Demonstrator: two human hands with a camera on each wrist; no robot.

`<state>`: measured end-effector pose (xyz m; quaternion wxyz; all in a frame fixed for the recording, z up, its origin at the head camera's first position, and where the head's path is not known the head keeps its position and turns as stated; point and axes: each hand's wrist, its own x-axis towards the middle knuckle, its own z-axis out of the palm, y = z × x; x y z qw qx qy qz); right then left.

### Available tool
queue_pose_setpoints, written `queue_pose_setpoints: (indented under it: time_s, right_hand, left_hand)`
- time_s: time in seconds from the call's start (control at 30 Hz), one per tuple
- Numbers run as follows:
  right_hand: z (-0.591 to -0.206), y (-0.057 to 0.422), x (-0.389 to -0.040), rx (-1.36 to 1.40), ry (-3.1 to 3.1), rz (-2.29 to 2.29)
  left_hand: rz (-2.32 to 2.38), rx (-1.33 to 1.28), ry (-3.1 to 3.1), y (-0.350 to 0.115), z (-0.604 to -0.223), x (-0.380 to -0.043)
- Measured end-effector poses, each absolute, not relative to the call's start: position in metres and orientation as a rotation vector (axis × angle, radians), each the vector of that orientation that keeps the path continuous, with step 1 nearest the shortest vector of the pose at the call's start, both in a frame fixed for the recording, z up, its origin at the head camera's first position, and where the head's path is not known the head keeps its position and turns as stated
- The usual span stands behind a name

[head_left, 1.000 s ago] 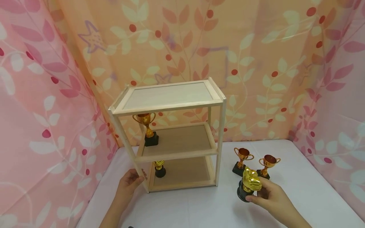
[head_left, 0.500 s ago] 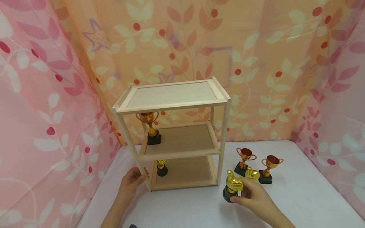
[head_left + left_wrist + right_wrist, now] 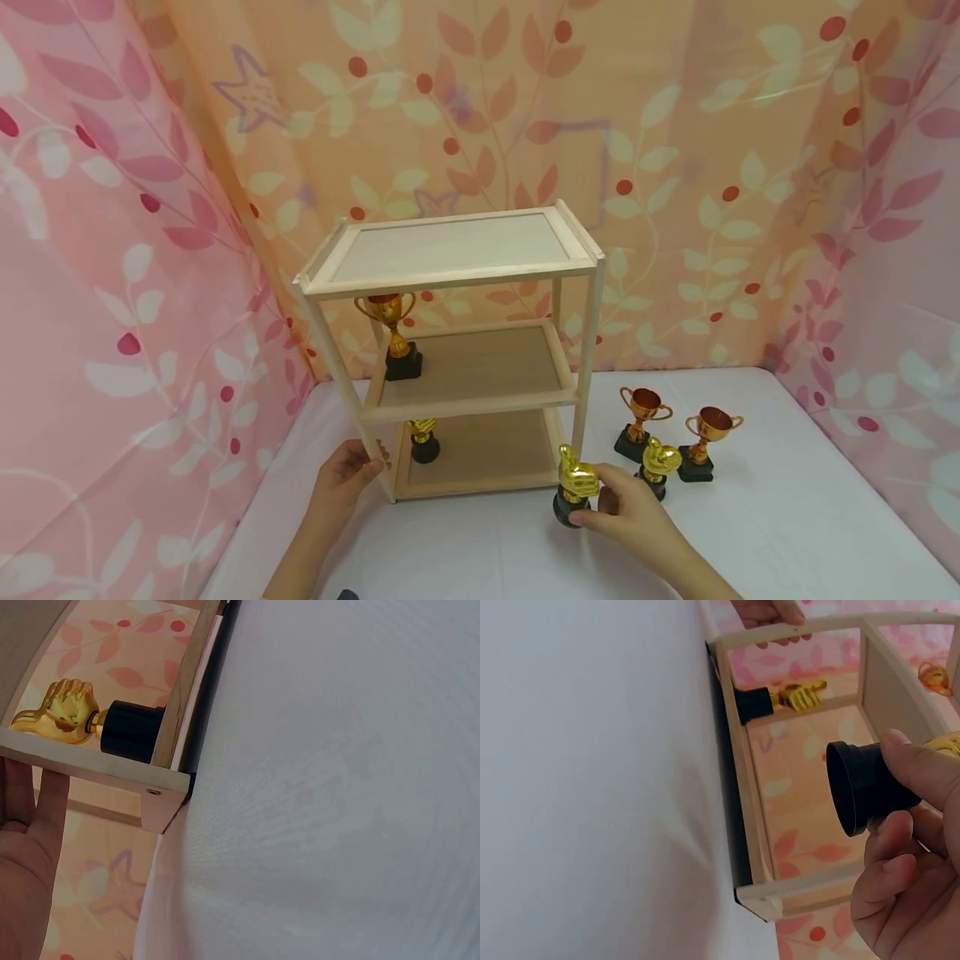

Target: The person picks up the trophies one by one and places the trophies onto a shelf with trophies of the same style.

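My right hand [image 3: 633, 512] pinches a gold thumbs-up trophy [image 3: 576, 486] by its round black base, just in front of the shelf's right front post. In the right wrist view the underside of the trophy's black base [image 3: 870, 784] shows, held off the white table. My left hand [image 3: 341, 483] grips the left front post of a three-tier wooden shelf [image 3: 457, 250] near its foot. A similar thumbs-up trophy [image 3: 424, 443] stands on the bottom tier at the left, partly hidden by the middle tier. On the middle tier's left side is a gold two-handled cup trophy [image 3: 397, 337].
Right of the shelf, two copper-coloured cup trophies [image 3: 641, 417] and another thumbs-up trophy [image 3: 658, 467] stand on the white table [image 3: 465, 554]. Patterned cloth [image 3: 675, 167] encloses the back and sides. A small dark object [image 3: 347, 595] shows at the bottom edge.
My right hand has carried the thumbs-up trophy leftward to the shelf's right front post, uncovering another thumbs-up trophy behind. My left hand keeps its grip on the post.
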<state>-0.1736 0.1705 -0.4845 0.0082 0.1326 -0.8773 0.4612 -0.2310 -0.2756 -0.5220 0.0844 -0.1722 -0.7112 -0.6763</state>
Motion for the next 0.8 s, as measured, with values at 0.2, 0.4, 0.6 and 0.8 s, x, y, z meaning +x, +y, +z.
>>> queue_pose_setpoints:
  time_s: [0.2,0.4,0.6,0.8]
  right_hand:
    - [-0.492,0.149,-0.184,0.445,-2.744,1.475]
    - [-0.497,0.131,-0.195,0.430,-2.758,1.494]
    - [-0.500,0.116,-0.207,0.385,-2.747,1.554]
    - [-0.507,0.104,-0.219,0.325,-2.702,1.573]
  left_hand:
    - [-2.039,-0.502,-2.116,-0.275,-0.523,-0.231]
    - [-2.012,-0.495,-2.131,-0.275,-0.524,-0.231]
    - [-2.029,-0.513,-2.116,-0.276,-0.525,-0.233]
    - [-2.034,-0.525,-2.093,-0.276,-0.524,-0.233]
